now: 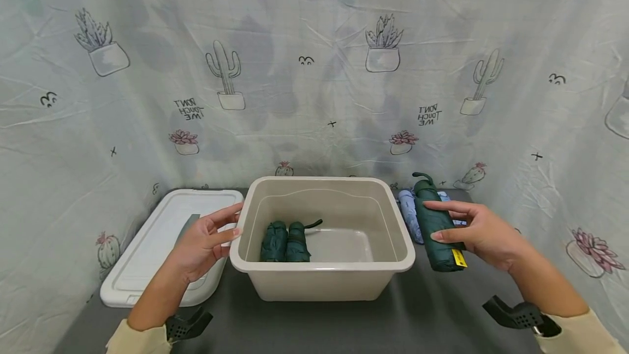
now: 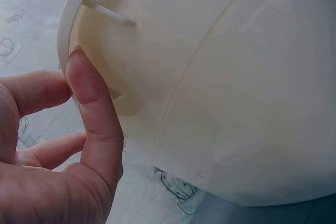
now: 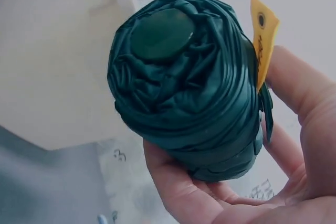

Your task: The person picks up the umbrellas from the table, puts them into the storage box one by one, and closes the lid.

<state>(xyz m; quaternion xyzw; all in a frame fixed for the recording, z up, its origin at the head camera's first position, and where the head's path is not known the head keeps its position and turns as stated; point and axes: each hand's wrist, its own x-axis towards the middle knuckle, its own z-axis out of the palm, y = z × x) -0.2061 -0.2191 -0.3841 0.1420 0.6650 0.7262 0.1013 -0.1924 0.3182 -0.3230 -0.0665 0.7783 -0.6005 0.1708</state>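
Observation:
My right hand point(image 1: 484, 236) grips a folded dark green umbrella point(image 1: 432, 217) with a wrist loop at its top and a yellow tag near its lower end. In the right wrist view the umbrella's round end point(image 3: 178, 77) faces the camera, fingers curled about its side. My left hand point(image 1: 203, 242) pinches the left rim of a beige plastic bin point(image 1: 321, 283) between thumb and fingers; the left wrist view shows the thumb point(image 2: 94, 98) against that rim. Inside the bin, two green folded umbrellas point(image 1: 297, 242) stand side by side at the left; their lower ends are hidden by the front wall.
Light blue folded umbrellas point(image 1: 409, 214) lie right of the bin, partly hidden behind the held umbrella. A white lid point(image 1: 147, 250) with a grey-green patch lies at the left on the dark grey table point(image 1: 314, 326). A cactus-print curtain point(image 1: 314, 92) hangs behind and at both sides.

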